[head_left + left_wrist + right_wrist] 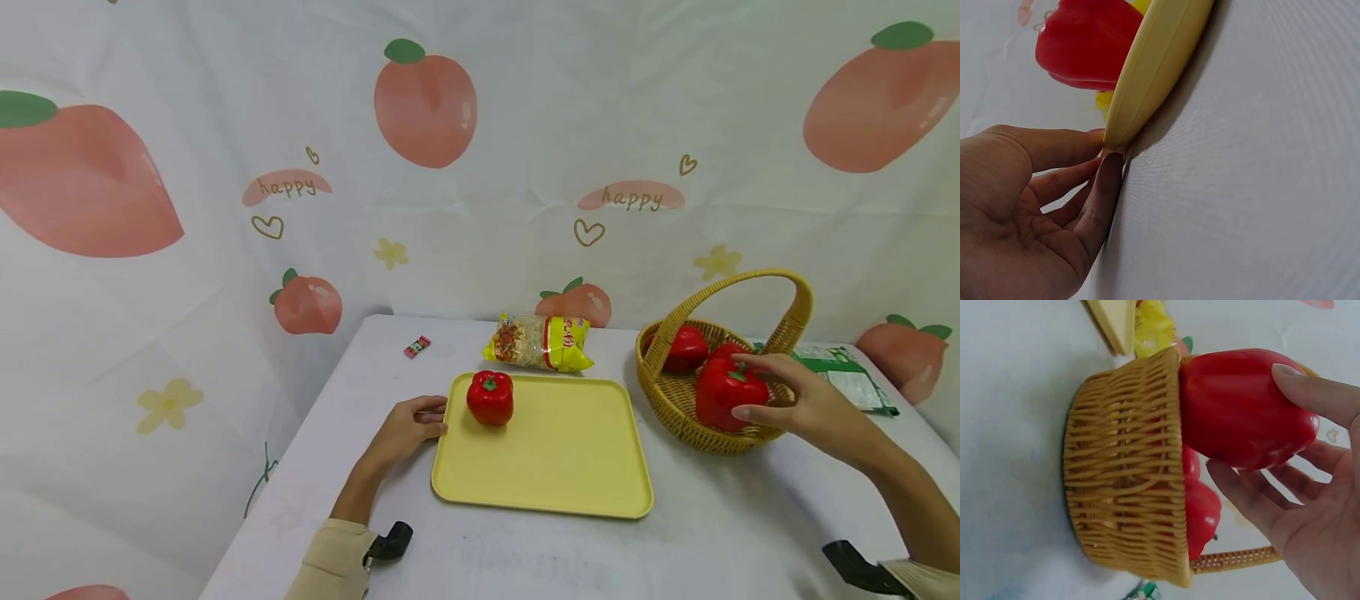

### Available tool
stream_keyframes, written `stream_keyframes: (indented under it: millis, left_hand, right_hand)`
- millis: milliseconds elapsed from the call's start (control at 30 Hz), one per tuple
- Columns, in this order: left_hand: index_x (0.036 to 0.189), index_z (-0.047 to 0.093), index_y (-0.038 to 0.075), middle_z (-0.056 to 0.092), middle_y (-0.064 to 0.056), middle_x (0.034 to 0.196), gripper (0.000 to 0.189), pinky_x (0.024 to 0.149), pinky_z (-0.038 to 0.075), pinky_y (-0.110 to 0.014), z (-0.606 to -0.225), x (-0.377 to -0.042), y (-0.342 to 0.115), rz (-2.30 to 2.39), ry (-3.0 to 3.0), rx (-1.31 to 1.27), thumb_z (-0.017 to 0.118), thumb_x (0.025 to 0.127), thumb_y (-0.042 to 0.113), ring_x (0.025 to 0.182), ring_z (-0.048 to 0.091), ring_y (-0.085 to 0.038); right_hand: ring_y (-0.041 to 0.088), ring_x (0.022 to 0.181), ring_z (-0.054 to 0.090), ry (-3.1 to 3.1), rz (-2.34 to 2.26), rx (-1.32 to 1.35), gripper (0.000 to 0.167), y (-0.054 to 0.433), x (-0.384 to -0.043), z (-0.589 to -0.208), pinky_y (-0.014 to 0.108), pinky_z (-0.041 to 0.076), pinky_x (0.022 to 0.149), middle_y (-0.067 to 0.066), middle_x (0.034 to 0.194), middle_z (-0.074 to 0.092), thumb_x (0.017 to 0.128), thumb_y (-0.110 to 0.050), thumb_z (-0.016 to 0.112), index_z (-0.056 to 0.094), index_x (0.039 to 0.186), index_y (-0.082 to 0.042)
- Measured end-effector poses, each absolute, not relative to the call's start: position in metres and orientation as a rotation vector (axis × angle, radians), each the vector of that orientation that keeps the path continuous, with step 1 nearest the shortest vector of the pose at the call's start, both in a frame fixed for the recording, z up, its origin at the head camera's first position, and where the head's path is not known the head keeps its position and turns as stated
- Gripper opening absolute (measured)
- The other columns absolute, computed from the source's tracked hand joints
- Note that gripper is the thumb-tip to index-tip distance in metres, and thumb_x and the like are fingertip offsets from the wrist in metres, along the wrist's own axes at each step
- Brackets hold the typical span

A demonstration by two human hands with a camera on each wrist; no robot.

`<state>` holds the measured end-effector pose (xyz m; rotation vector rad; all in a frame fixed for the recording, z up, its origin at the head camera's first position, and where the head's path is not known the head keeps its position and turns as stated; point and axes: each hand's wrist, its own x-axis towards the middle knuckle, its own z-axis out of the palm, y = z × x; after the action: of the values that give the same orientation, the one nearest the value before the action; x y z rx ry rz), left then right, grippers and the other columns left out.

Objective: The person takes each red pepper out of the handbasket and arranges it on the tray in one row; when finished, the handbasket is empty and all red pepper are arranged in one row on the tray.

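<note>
My left hand pinches the left edge of a yellow tray, thumb on top and fingers low against the rim in the left wrist view. On that tray a red bell pepper stands upright near the far left corner. Over at the right, my right hand holds another red bell pepper between thumb and fingers, level with the rim of a woven basket. Inside the basket sit more red bell peppers, partly hidden by the wicker wall and the held one.
Behind the tray lies a yellow-and-clear food packet. A small red wrapped piece is at the back left. Beyond the basket, whose handle arches high, lies a green-and-white packet. A printed curtain hangs behind the table.
</note>
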<state>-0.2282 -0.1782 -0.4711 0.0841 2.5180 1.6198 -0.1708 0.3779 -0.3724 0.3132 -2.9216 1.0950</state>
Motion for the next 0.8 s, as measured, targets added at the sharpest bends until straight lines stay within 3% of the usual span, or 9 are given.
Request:
stream_keyframes:
  millis: [67, 133, 200, 400, 500, 700, 800]
  left_hand:
    - [0.141, 0.066, 0.003, 0.074, -0.008, 0.129, 0.048, 0.102, 0.059, -0.039, -0.471, -0.228, -0.178, 1.619, 2.519, 0.085, 0.077, 0.094, 0.004, 0.117, 0.072, -0.023]
    - [0.141, 0.066, 0.003, 0.074, -0.008, 0.129, 0.048, 0.102, 0.059, -0.039, -0.471, -0.228, -0.178, 1.617, 2.521, 0.09, 0.077, 0.095, 0.003, 0.116, 0.072, -0.023]
    - [0.141, 0.066, 0.003, 0.074, -0.009, 0.129, 0.048, 0.102, 0.059, -0.039, -0.471, -0.228, -0.178, 1.618, 2.523, 0.095, 0.076, 0.094, 0.003, 0.116, 0.072, -0.023]
    - [0.141, 0.066, 0.003, 0.074, -0.009, 0.13, 0.048, 0.102, 0.059, -0.039, -0.47, -0.228, -0.178, 1.616, 2.527, 0.094, 0.076, 0.094, 0.002, 0.117, 0.072, -0.024]
    - [0.141, 0.066, 0.003, 0.073, -0.009, 0.13, 0.048, 0.102, 0.059, -0.04, -0.471, -0.228, -0.178, 1.611, 2.532, 0.097, 0.076, 0.094, 0.002, 0.117, 0.072, -0.024]
    - [0.141, 0.066, 0.003, 0.074, -0.009, 0.13, 0.048, 0.103, 0.058, -0.04, -0.471, -0.228, -0.178, 1.611, 2.533, 0.101, 0.077, 0.094, 0.003, 0.117, 0.072, -0.024]
    - [0.141, 0.066, 0.003, 0.074, -0.009, 0.13, 0.048, 0.103, 0.058, -0.04, -0.471, -0.229, -0.178, 1.612, 2.529, 0.102, 0.077, 0.094, 0.003, 0.117, 0.072, -0.024]
  right_hand:
    - [0.005, 0.119, 0.043, -2.889, 1.098, 0.313, 0.073, 0.375, -0.168, -0.372, 0.022, 0.057, 0.073, 0.015, 0.149, 0.043, 0.096, -0.028, 0.078, 0.044, 0.157, -0.006]
    - [-0.003, 0.114, 0.04, -2.854, 1.104, 0.319, 0.072, 0.37, -0.166, -0.372, 0.021, 0.058, 0.073, 0.011, 0.146, 0.043, 0.095, -0.025, 0.079, 0.046, 0.156, -0.007]
    - [0.004, 0.117, 0.042, -2.828, 1.118, 0.335, 0.072, 0.364, -0.165, -0.371, 0.022, 0.059, 0.072, 0.012, 0.145, 0.043, 0.094, -0.023, 0.081, 0.047, 0.156, -0.008]
    - [0.051, 0.13, 0.041, -2.803, 1.159, 0.38, 0.075, 0.341, -0.165, -0.37, 0.018, 0.056, 0.072, 0.028, 0.154, 0.038, 0.091, -0.02, 0.083, 0.047, 0.156, -0.007]
    - [0.055, 0.132, 0.04, -2.785, 1.172, 0.393, 0.075, 0.329, -0.166, -0.371, 0.017, 0.055, 0.074, 0.026, 0.154, 0.04, 0.09, -0.02, 0.084, 0.049, 0.155, -0.008]
    - [0.039, 0.13, 0.044, -2.725, 1.149, 0.483, 0.072, 0.304, -0.174, -0.377, 0.015, 0.055, 0.08, 0.016, 0.145, 0.05, 0.088, -0.02, 0.088, 0.055, 0.151, -0.011]
    - [0.037, 0.127, 0.05, -2.693, 1.176, 0.534, 0.069, 0.292, -0.179, -0.381, 0.015, 0.055, 0.083, 0.015, 0.144, 0.053, 0.088, -0.017, 0.088, 0.057, 0.149, -0.008]
